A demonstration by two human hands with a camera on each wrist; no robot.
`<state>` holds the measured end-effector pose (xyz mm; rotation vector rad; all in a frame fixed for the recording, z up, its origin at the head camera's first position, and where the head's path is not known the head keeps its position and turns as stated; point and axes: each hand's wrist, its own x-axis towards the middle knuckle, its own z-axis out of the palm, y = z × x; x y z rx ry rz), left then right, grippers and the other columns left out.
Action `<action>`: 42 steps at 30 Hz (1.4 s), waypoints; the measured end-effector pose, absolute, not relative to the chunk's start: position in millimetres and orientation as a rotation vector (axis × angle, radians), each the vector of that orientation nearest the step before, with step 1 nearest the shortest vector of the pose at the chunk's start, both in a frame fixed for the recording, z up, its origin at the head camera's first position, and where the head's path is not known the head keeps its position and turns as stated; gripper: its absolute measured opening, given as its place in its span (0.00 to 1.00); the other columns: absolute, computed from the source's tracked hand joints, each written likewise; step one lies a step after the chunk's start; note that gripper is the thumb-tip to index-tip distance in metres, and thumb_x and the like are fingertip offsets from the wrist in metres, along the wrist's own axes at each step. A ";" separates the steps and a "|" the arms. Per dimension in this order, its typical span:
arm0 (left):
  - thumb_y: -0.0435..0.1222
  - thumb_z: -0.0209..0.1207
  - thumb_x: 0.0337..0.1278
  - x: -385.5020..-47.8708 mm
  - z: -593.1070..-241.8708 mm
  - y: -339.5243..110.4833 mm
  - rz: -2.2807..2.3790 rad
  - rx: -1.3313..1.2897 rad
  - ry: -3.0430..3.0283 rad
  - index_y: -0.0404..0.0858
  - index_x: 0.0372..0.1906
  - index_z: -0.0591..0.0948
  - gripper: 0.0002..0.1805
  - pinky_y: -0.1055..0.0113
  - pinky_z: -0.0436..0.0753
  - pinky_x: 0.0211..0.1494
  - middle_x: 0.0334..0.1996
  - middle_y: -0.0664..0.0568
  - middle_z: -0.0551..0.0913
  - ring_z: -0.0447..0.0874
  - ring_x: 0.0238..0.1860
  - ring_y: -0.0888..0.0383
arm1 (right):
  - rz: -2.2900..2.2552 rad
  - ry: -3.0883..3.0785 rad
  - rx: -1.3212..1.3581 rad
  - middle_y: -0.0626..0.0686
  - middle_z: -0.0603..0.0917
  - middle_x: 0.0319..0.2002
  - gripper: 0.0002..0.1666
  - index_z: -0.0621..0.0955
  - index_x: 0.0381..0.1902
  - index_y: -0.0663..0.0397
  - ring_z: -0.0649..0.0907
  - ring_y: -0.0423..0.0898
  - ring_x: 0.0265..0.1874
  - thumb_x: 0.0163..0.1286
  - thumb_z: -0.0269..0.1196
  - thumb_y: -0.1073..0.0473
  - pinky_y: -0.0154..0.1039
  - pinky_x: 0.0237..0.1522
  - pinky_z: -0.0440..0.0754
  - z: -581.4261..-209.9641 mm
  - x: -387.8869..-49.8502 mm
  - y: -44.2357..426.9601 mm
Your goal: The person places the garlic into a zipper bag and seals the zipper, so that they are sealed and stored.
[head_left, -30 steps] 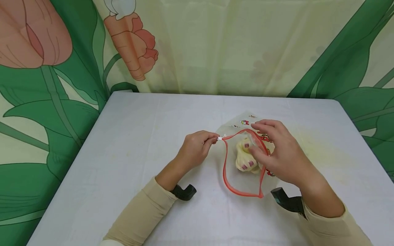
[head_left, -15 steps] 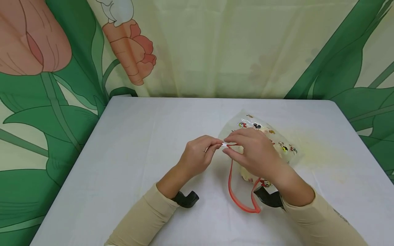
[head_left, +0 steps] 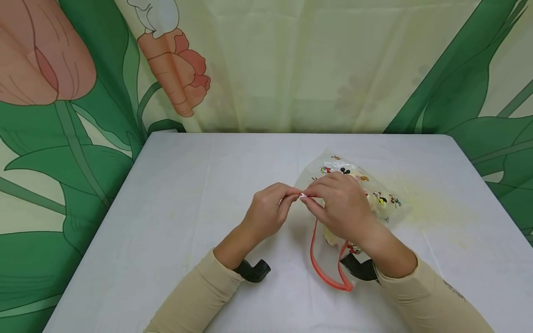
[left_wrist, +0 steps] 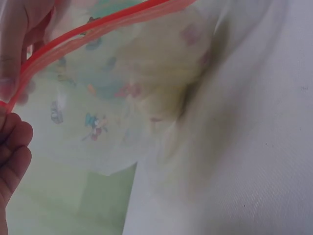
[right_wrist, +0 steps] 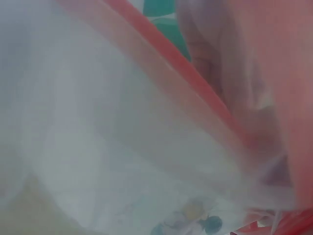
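A see-through zip bag (head_left: 316, 172) with cartoon prints lies on the table, its red zip edge (head_left: 319, 270) hanging open in a loop towards the front. Inside it is a pale yellow, soft-looking bundle (left_wrist: 164, 93) with purplish patches; its kind is unclear. My left hand (head_left: 266, 210) pinches the bag's left corner by the small white slider (head_left: 302, 195). Thumb and fingers of my right hand (head_left: 345, 208) pinch the zip right beside the slider, fingertips nearly meeting the left ones. The right hand hides much of the bundle. In the right wrist view the bag is blurred.
A white-covered table (head_left: 200, 185) extends around the bag. Behind stands a curtain (head_left: 283, 69) with flower and leaf prints. Black curved pieces sit at the left wrist (head_left: 253, 271) and right wrist (head_left: 359, 268), the right one close to the zip edge.
My right hand has moved left from the bag's far edge to the slider and now pinches the zip there. The bag's printed side has folded over the bundle. My left hand keeps its pinch.
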<state>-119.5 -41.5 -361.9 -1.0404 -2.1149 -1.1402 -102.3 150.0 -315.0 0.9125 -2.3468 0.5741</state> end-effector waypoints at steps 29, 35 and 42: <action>0.25 0.64 0.61 -135.3 -368.7 -57.2 -1.235 -0.809 -2.260 0.29 0.40 0.85 0.04 0.66 0.84 0.36 0.33 0.45 0.87 0.88 0.34 0.54 | 0.408 -2.392 0.803 0.50 0.87 0.27 0.04 0.89 0.28 0.55 0.81 0.52 0.34 0.54 0.73 0.61 0.49 0.34 0.72 -327.2 -91.5 163.7; 0.25 0.63 0.62 -137.4 -371.0 -60.2 -1.246 -0.773 -2.297 0.29 0.40 0.85 0.04 0.66 0.84 0.36 0.33 0.45 0.87 0.87 0.33 0.55 | 0.419 -2.412 0.775 0.50 0.87 0.26 0.04 0.89 0.27 0.55 0.81 0.53 0.33 0.54 0.72 0.60 0.49 0.33 0.71 -328.2 -83.5 167.4; 0.26 0.63 0.63 -138.8 -374.4 -61.3 -1.246 -0.741 -2.333 0.29 0.40 0.85 0.04 0.67 0.83 0.35 0.32 0.45 0.88 0.87 0.33 0.55 | 0.425 -2.474 0.737 0.50 0.87 0.26 0.03 0.89 0.28 0.54 0.83 0.53 0.35 0.53 0.72 0.61 0.51 0.37 0.73 -328.4 -75.6 172.0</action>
